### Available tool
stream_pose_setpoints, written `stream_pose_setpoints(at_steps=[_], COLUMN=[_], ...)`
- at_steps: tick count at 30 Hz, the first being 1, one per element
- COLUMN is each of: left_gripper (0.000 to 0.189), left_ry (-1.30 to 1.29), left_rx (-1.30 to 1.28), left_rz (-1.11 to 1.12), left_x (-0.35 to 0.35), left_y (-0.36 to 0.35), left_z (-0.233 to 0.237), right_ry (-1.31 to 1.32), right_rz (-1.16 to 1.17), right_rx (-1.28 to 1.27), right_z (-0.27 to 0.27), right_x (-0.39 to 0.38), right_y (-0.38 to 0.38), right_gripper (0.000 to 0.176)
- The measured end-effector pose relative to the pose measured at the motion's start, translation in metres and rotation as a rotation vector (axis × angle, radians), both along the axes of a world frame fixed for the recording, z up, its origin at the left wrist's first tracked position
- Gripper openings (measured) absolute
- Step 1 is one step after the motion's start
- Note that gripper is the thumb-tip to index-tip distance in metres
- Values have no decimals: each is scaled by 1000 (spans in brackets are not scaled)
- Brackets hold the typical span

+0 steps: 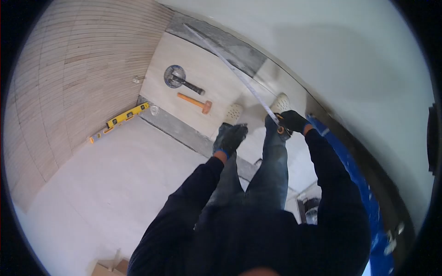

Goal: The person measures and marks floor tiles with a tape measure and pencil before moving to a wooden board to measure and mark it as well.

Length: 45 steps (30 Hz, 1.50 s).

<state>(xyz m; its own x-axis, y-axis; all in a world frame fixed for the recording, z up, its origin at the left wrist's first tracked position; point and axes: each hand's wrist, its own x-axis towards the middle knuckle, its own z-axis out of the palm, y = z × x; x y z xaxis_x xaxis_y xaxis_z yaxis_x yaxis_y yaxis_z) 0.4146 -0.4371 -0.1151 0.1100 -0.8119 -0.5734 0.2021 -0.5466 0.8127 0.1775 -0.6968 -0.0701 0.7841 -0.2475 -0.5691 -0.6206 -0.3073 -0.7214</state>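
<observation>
My right hand [293, 122], in a dark glove, is closed around a tape measure [281, 130] above my right shoe. Its pale blade [230, 66] runs out to the upper left, with its far end over the grey strip by the wall. My left hand [229, 139], also gloved, is over my left leg, fingers stretched toward the right, with nothing discernible in it. Beyond it, a mallet [195, 103] with an orange handle lies on a large pale tile [152, 85]. Above the mallet rests a round suction cup lifter [182, 80] with a black handle.
A yellow spirit level [127, 115] lies by the ribbed tiled wall [92, 55] at left. Grey strips [179, 136] border the pale tile. Blue sheeting [352, 170] runs along the right side. A cardboard box [107, 270] is at the bottom left.
</observation>
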Motion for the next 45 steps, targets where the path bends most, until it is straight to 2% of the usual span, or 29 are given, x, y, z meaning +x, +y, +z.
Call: stream_pose_setpoints(at_steps=[1, 2, 4, 6, 7, 8, 13, 15, 16, 17, 18, 19, 21, 22, 23, 25, 26, 28, 30, 31, 32, 33, 35, 37, 39, 41, 43, 44, 45], left_gripper=[30, 31, 32, 28, 28, 26, 23, 30, 30, 33, 36, 36, 39, 38, 38, 39, 39, 37, 36, 34, 33, 33, 27, 28, 30, 35, 39, 39, 38], left_ry=[-99, -88, -67, 466, 465, 524, 582, -446, -445, -293, -141, -136, 681, 774, 767, 414, 639, 685, 728, 380, 17, 25, -474, -413, -332, -405, -352, -364, -300], left_rx=[12, -68, -158, 451, 437, 409, 329, -420, -443, -539, -626, -640, 259, 349, 345, -25, 228, 279, 355, 4, -359, -355, -1056, -1031, -1025, -1390, -1387, -1257, -1110], left_rz=[-144, -131, -132, 99, 75, 82, 26, -740, -755, -709, -662, -682, -269, -194, -229, -606, -450, -467, -481, -768, -1023, -1071, -1170, -1255, -1335, -1303, -1403, -1402, -1363], left_x=[3, -2, -14, -17, -19, -20, -11, 1, 0, 1, 0, -4, -18, -27, -34, -48, -63, -99, -136, -154, -174, -189, -223, -260, -269, -278, -306, -326, -274], left_y=[-23, -28, -41, -87, -85, -82, -55, -56, -51, -36, -34, -28, -32, -35, -31, -23, -28, -25, -10, -9, -7, 2, 13, 23, 21, 18, 31, 42, -7], left_z=[36, 40, 86, 189, 202, 212, 255, 267, 261, 240, 245, 250, 302, 309, 313, 315, 319, 328, 335, 336, 334, 330, 323, 339, 334, 325, 349, 358, 340], right_ry=[62, 74, 6, 80, 150, 114, 88, 73, 91, 93, 52, 10, 67, 126, 122, 7, 9, 93, 56, 18, -15, -13, -173, -185, -212, -155, -159, -149, -61], right_rz=[-161, -179, -327, -339, -335, -359, -458, -517, -451, -473, -522, -572, -517, -440, -471, -499, -525, -597, -686, -751, -761, -808, -656, -711, -723, -819, -924, -966, -996], right_rx=[162, 163, 151, 207, 280, 208, 113, 141, -7, -21, -24, -28, -37, -31, -46, -179, -192, -158, -95, -47, -135, -130, -431, -485, -539, -540, -543, -559, -506], right_z=[53, 76, 116, 141, 155, 190, 257, 280, 295, 315, 332, 343, 354, 358, 356, 347, 357, 376, 388, 393, 393, 389, 387, 389, 379, 397, 398, 407, 412], right_x=[12, 14, 10, 4, 3, 9, 1, -4, -5, -4, -6, -10, -24, -37, -50, -77, -89, -121, -157, -175, -192, -207, -240, -271, -273, -279, -298, -314, -251], right_y=[7, 20, 44, 61, 71, 76, 130, 141, 149, 160, 168, 176, 187, 192, 202, 219, 225, 235, 254, 257, 265, 277, 289, 308, 317, 325, 346, 363, 313], right_gripper=[26, 26, 28, 29, 31, 30, 26, 28, 32, 32, 34, 35, 37, 39, 39, 34, 34, 34, 35, 37, 35, 35, 33, 31, 27, 30, 32, 32, 33])
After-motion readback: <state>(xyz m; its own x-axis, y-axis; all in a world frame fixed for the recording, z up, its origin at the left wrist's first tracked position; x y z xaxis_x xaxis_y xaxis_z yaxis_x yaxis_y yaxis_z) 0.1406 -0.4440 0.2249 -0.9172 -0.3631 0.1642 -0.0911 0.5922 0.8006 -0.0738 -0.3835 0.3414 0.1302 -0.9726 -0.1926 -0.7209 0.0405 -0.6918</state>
